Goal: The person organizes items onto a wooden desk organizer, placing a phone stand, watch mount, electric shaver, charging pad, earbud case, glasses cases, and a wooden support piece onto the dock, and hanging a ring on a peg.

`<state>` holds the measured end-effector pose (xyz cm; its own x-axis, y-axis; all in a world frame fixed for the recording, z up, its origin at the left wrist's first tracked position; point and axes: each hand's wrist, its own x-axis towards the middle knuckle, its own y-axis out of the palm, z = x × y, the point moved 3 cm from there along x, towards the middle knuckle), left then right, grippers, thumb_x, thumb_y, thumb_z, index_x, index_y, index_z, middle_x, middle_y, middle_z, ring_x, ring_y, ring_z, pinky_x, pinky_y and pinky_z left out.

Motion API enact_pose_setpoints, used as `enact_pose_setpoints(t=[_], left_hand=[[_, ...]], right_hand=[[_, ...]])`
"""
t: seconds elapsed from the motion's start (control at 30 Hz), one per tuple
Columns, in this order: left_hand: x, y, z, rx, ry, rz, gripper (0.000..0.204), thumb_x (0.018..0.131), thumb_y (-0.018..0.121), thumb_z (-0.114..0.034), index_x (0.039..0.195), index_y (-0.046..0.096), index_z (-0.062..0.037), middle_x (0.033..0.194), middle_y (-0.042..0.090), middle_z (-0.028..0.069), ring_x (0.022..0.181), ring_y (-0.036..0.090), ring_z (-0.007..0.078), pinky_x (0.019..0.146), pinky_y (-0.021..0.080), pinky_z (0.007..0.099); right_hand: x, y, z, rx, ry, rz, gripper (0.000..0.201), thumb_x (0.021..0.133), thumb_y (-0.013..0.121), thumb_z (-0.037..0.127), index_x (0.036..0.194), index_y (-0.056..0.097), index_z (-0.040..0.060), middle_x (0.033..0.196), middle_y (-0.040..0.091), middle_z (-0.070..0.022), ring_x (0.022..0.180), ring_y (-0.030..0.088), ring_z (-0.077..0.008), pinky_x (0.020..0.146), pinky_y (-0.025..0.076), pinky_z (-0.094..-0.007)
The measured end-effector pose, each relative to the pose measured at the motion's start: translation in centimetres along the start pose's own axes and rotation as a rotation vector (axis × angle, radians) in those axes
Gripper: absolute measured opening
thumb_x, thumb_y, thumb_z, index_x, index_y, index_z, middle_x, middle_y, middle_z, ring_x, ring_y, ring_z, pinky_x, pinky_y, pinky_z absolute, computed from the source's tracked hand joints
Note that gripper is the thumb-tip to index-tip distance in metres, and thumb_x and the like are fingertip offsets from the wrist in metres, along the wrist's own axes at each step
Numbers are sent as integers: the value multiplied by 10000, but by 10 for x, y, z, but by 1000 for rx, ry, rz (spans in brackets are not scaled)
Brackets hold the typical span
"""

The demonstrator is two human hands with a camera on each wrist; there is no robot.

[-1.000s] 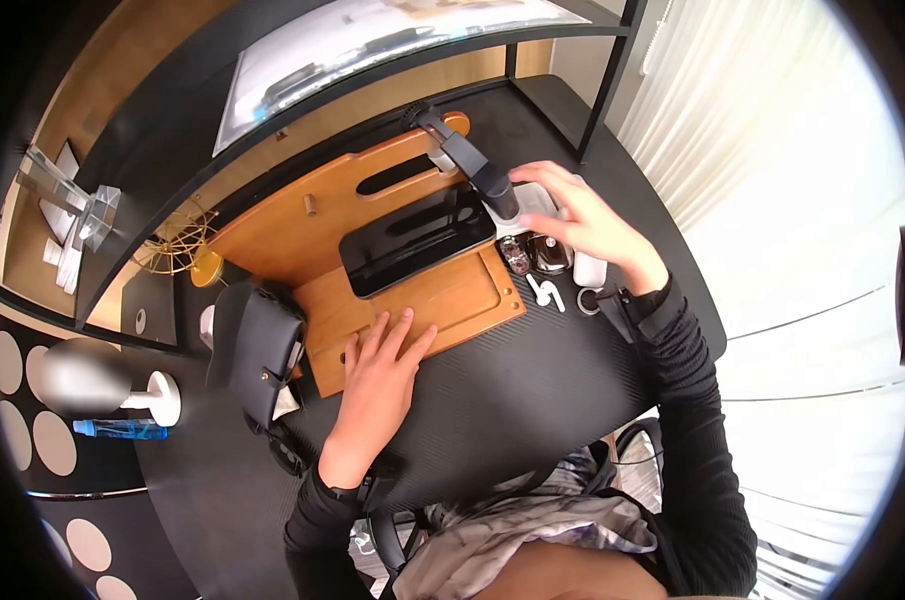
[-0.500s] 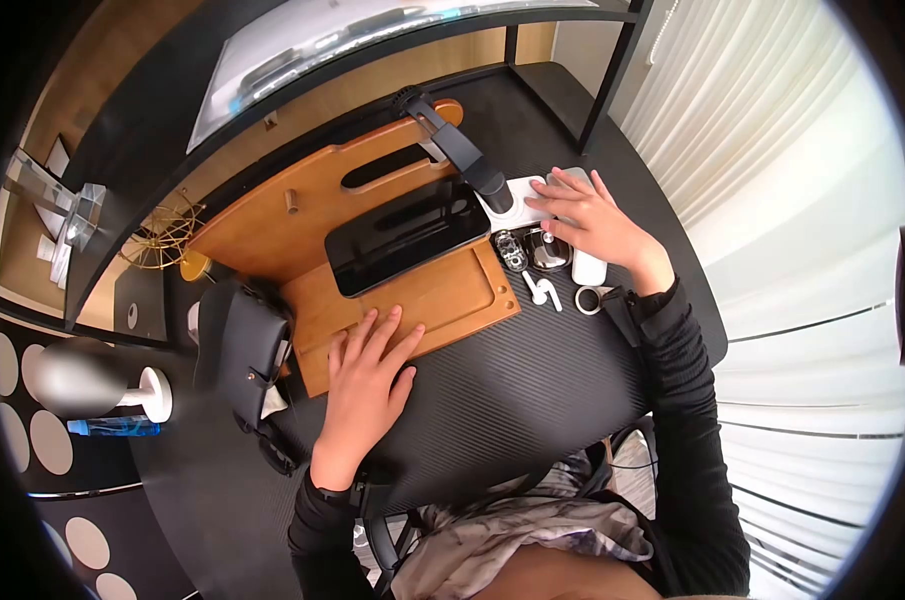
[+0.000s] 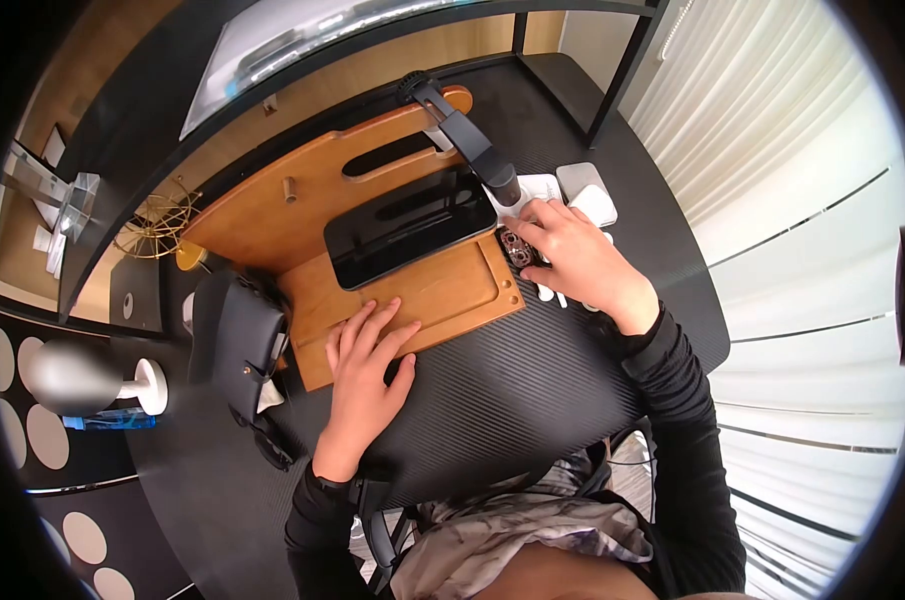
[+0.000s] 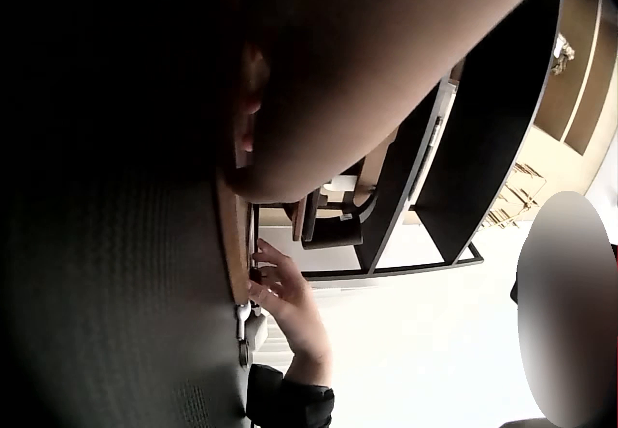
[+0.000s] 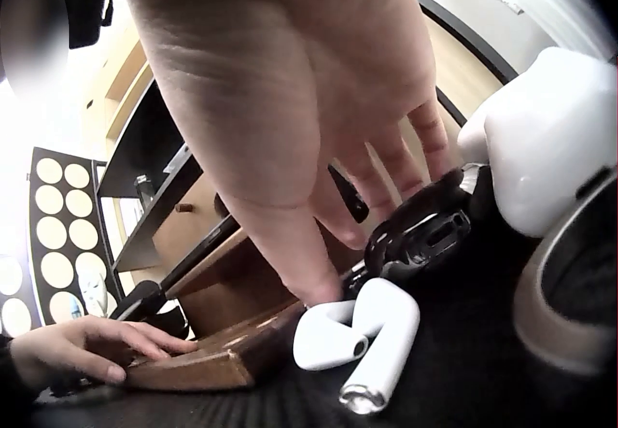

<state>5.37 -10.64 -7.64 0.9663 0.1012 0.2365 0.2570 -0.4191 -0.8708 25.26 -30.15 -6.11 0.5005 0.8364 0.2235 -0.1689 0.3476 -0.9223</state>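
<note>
Palm down, fingers spread, the left hand (image 3: 365,385) rests on the front of a wooden organizer (image 3: 302,300). The right hand (image 3: 590,265) is over small items beside the organizer's right end, its thumb and index finger on either side of a dark patterned case (image 3: 517,248). Whether they press it cannot be told. The right wrist view has the thumb tip beside two white earbuds (image 5: 386,336), with the fingers behind a glossy dark case (image 5: 425,240). A black phone-like slab (image 3: 407,228) lies tilted on the organizer.
A black clamp arm (image 3: 472,145) reaches over the slab. Behind the right hand are a white pad (image 3: 540,187), a grey case (image 3: 575,178) and a white case (image 3: 594,205). A black bag (image 3: 247,350) stands left of the organizer; a metal shelf frame (image 3: 627,75) rises behind.
The right hand has moved off the white pad and grey case, toward the organizer and down over the dark cases. The left hand stays on the wood, and the head view has shifted slightly.
</note>
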Motion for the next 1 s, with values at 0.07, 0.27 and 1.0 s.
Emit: enact_pose_setpoints(t=[0.07,0.27,1.0], left_hand=[[1,2,1,-27,-6,-43,318,801,665,-75,1117,680,-112,1358,558,65,1312,448,297,1086,269,435],[1,5,1,-190,9,-185,189,774,634,8,936,689,-71,1112,640,66,1195,530,311,1030,351,423],[-13,33,-16,-1487,-105,345,554,1013,517,-194,1482,270,-34,1425,392,152,1192,542,241,934,504,351]], right_hand=[[-3,-4,-1,-47,13,-17,519,679,807,226,1139,640,52,1028,558,-94,1073,536,-263,963,422,-411],[-8,-12,-4,-206,69,-34,374,699,805,229,1002,665,60,998,573,-102,1037,562,-260,948,429,-395],[-9,-16,84,510,-333,-18,392,708,800,167,1055,668,41,1040,577,-71,954,591,-252,769,545,-358]])
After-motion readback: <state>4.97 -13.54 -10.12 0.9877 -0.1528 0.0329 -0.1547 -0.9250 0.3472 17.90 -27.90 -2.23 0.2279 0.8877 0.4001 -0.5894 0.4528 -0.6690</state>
